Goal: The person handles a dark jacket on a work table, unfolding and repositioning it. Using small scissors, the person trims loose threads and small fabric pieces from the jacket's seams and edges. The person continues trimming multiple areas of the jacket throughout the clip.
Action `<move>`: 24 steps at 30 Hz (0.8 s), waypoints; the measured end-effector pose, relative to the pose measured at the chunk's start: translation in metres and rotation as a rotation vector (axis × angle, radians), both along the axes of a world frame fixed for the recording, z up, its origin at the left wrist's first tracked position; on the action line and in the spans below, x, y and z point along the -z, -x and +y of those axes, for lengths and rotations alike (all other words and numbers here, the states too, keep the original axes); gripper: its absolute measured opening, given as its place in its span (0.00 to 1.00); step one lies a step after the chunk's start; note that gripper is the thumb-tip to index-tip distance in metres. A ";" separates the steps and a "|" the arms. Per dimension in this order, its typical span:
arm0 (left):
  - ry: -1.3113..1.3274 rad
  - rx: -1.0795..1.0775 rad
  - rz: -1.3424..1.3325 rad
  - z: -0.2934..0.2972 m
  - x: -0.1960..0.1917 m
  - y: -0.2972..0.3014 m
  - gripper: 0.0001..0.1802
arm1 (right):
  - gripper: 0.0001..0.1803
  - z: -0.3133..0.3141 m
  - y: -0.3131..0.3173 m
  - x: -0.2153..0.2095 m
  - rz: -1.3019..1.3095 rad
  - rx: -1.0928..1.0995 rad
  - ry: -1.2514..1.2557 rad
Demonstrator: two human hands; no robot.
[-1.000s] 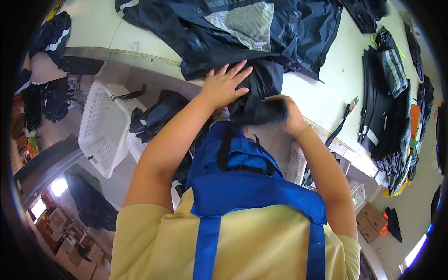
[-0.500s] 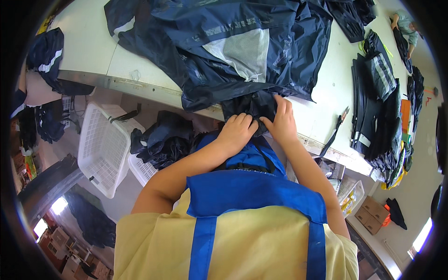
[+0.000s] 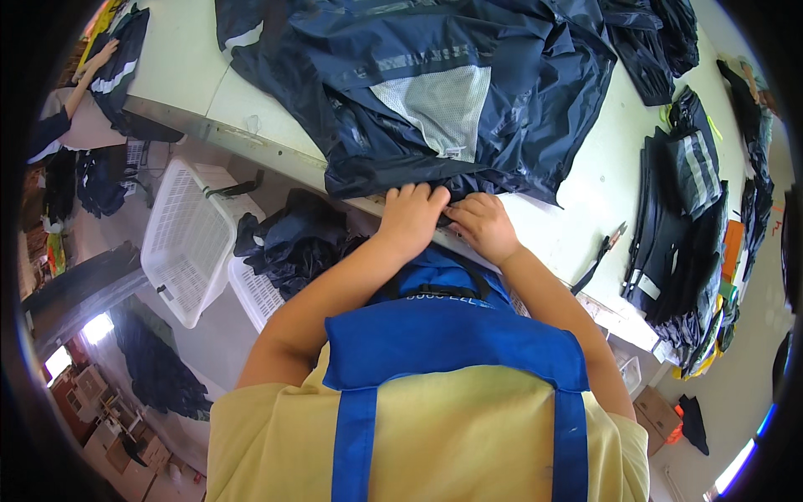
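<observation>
A navy rain jacket [image 3: 360, 92] with a pale mesh panel and a grey reflective strip lies spread on the white table [image 3: 251, 109]. Its lower edge hangs over the table's front side. My left hand [image 3: 412, 219] is closed on that hem, fingers curled over the dark cloth. Close beside it, my right hand [image 3: 487, 226] pinches the same hem, its thumb turned toward the left hand. The fingertips of both hands are partly hidden in the folds.
White plastic baskets [image 3: 177, 251] stand left below the table, one beside heaped dark cloth [image 3: 305, 243]. Snips with a dark strap [image 3: 604, 255] lie at the table's right edge. Folded dark garments [image 3: 661, 226] are stacked farther right. Another person's hand [image 3: 102, 57] touches a garment at far left.
My right hand has moved down and left, closing in on the left hand, and its raised fingers have curled in. The dark cloth hanging between my hands has been drawn up to the hem.
</observation>
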State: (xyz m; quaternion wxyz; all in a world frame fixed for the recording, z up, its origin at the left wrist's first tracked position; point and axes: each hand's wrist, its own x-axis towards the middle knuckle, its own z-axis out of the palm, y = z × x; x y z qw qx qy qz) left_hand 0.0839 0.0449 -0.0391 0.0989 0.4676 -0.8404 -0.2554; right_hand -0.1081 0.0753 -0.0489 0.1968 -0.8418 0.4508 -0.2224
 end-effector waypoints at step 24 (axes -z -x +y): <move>0.276 0.171 -0.102 0.005 0.001 0.019 0.08 | 0.11 -0.072 0.038 -0.012 0.193 0.272 -0.284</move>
